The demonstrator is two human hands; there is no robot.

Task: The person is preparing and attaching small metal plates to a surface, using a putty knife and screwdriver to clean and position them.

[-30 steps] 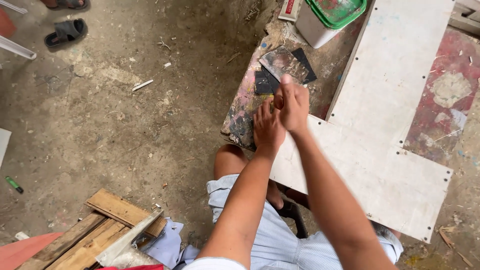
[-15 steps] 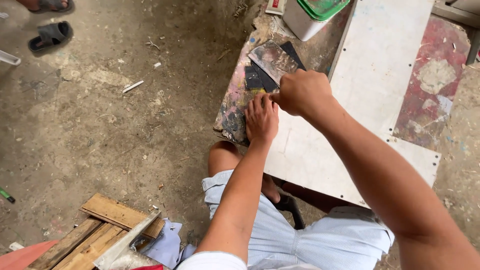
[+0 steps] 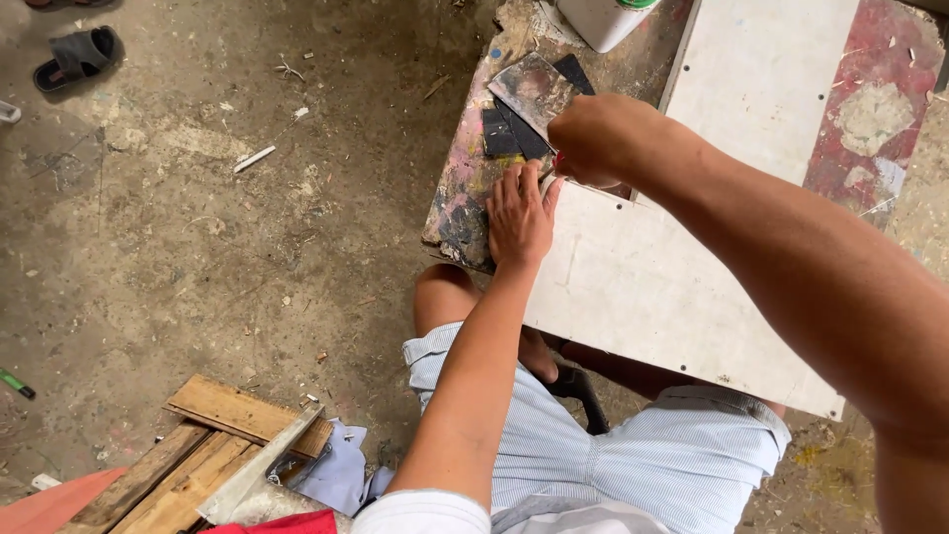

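I sit with a white L-shaped board (image 3: 682, 287) over my knees, resting on a paint-stained bench (image 3: 460, 188). My left hand (image 3: 519, 213) lies flat, fingers together, on the board's near-left corner where it meets the bench. My right hand (image 3: 593, 138) is a closed fist just above and right of it, over the board's inner edge. A small red bit (image 3: 560, 164) shows under the fist; what it grips is mostly hidden. Dark sandpaper pieces (image 3: 504, 133) and a grimy flat plate (image 3: 534, 84) lie on the bench just beyond both hands.
A white bucket (image 3: 598, 20) stands at the bench's far end. A red-and-white stained panel (image 3: 880, 109) lies to the right. Wooden planks (image 3: 213, 445) and cloth (image 3: 336, 470) lie at the lower left on the dirt floor, with a sandal (image 3: 79, 54) far left.
My right hand has drawn away from the left, up and to the right, and closed into a fist. The left hand stays pressed on the board's corner. My head has shifted closer.
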